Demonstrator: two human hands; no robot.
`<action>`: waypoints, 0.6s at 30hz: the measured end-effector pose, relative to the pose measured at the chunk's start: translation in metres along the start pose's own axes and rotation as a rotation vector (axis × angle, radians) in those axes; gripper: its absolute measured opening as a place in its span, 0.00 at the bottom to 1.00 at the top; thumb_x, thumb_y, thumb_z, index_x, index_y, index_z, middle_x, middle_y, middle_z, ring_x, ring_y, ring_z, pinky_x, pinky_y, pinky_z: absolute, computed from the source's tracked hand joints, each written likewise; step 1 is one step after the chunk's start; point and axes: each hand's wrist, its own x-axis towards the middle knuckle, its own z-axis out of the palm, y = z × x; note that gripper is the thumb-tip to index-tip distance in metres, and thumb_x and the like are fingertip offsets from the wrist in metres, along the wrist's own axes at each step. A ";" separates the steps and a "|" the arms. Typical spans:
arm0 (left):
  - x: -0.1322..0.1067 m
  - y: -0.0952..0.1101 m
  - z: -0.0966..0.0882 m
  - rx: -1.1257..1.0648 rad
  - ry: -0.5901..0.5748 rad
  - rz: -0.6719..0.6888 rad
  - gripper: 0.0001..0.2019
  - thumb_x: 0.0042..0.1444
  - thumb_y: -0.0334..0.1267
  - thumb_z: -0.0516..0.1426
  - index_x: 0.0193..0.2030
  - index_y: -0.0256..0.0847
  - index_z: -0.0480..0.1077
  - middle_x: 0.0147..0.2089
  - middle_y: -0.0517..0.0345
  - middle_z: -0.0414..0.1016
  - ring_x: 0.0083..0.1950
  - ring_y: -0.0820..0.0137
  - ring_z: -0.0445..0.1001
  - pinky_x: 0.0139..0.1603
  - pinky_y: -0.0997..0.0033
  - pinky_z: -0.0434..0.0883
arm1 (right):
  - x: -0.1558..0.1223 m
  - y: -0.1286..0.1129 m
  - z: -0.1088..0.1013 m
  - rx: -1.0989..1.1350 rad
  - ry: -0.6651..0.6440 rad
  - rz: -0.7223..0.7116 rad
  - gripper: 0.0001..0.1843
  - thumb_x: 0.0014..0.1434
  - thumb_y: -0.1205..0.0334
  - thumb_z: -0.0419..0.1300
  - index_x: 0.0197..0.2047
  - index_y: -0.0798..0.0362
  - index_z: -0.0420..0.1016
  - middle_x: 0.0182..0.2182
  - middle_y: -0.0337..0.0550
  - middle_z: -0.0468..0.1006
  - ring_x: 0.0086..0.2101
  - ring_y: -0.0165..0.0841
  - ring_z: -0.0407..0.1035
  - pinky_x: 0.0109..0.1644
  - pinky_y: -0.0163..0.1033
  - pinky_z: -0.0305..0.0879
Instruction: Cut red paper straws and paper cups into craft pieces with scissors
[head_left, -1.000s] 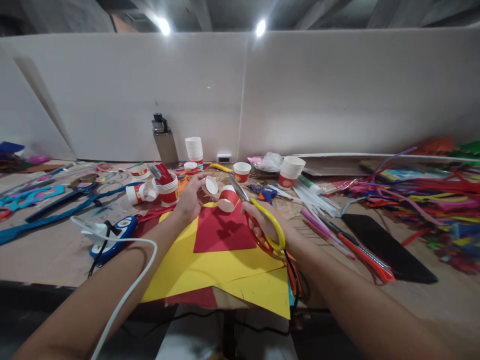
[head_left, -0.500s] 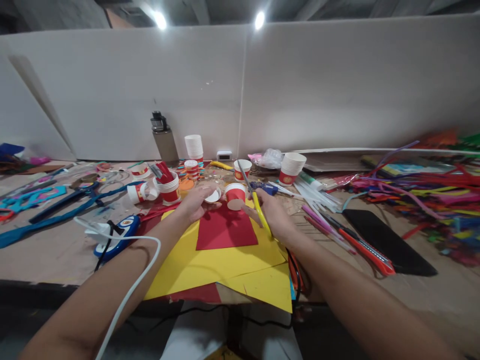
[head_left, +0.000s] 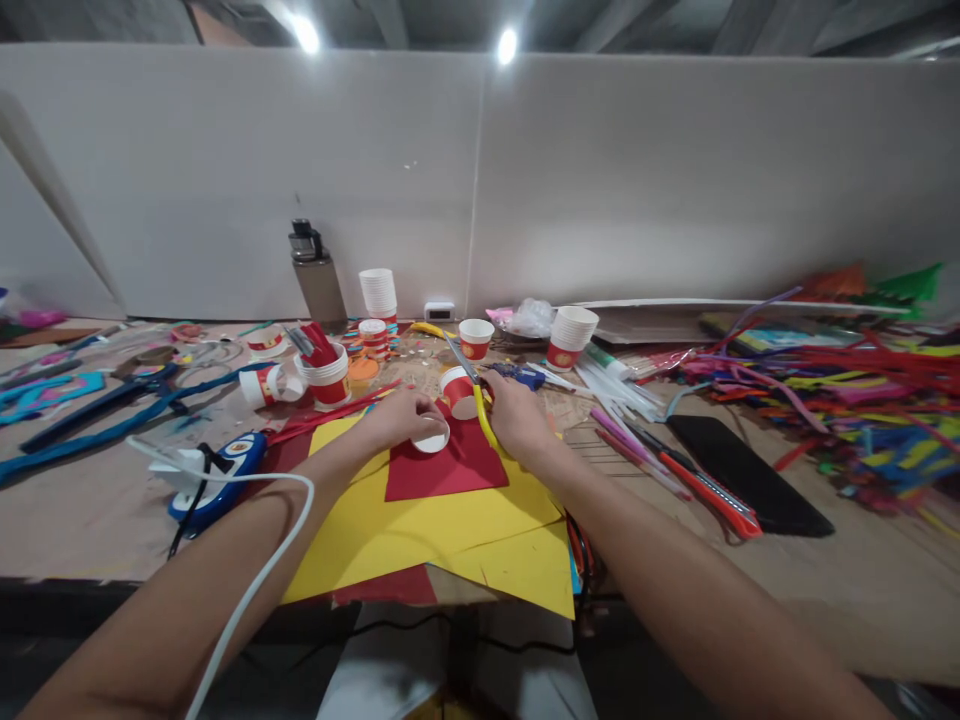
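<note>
My left hand [head_left: 403, 416] is closed on a small white round paper piece [head_left: 432, 438], possibly cut from a paper cup, low over a red foam sheet [head_left: 446, 475]. In my right hand [head_left: 511, 405] is a pair of yellow-handled scissors [head_left: 484, 412], blades pointing up and left. Between the hands, a red-and-white paper cup [head_left: 454, 392] rests tilted at the far edge of the red sheet, right behind the scissors. Yellow sheets [head_left: 420, 535] lie underneath the red one. My right fingertips are partly hidden by the scissors.
Behind stand a paper cup [head_left: 475, 340], cup stacks [head_left: 574, 335] and a bottle [head_left: 318, 285]. To the left are a cup of red markers [head_left: 324, 378] and a blue glue gun [head_left: 221, 480] with a white cable. Rightward lie a cutter knife [head_left: 712, 492], a black phone [head_left: 750, 475] and coloured pipe cleaners [head_left: 847, 400].
My left hand has lowered the white piece nearer over the red sheet and turned it. The scissors have come closer to the tilted cup. The view has shifted slightly right.
</note>
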 end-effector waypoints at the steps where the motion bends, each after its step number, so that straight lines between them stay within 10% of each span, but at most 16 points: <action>1: 0.000 0.000 -0.001 0.026 -0.020 0.007 0.13 0.43 0.46 0.60 0.32 0.40 0.77 0.31 0.57 0.78 0.33 0.67 0.73 0.30 0.73 0.64 | 0.000 0.000 0.000 0.007 -0.001 -0.006 0.16 0.59 0.64 0.51 0.51 0.50 0.68 0.39 0.48 0.77 0.37 0.38 0.72 0.36 0.36 0.58; 6: 0.003 -0.003 -0.006 0.141 0.025 0.023 0.16 0.44 0.53 0.59 0.28 0.41 0.76 0.28 0.59 0.76 0.30 0.69 0.69 0.28 0.72 0.60 | 0.000 0.004 -0.004 0.097 0.003 -0.015 0.16 0.60 0.62 0.52 0.51 0.49 0.68 0.40 0.48 0.78 0.40 0.37 0.72 0.40 0.35 0.60; 12: 0.014 -0.011 -0.009 -0.005 0.478 0.109 0.15 0.35 0.49 0.67 0.21 0.41 0.72 0.24 0.57 0.70 0.28 0.70 0.64 0.28 0.73 0.58 | -0.002 0.005 -0.003 0.147 -0.014 -0.022 0.14 0.59 0.58 0.55 0.48 0.49 0.71 0.40 0.48 0.79 0.39 0.38 0.72 0.37 0.35 0.59; 18: 0.018 -0.005 0.004 -0.375 0.251 0.140 0.14 0.37 0.45 0.67 0.29 0.39 0.76 0.30 0.56 0.76 0.31 0.68 0.70 0.34 0.71 0.66 | -0.005 0.001 -0.007 0.325 -0.031 -0.051 0.13 0.56 0.63 0.57 0.45 0.52 0.72 0.40 0.48 0.78 0.40 0.38 0.70 0.39 0.35 0.61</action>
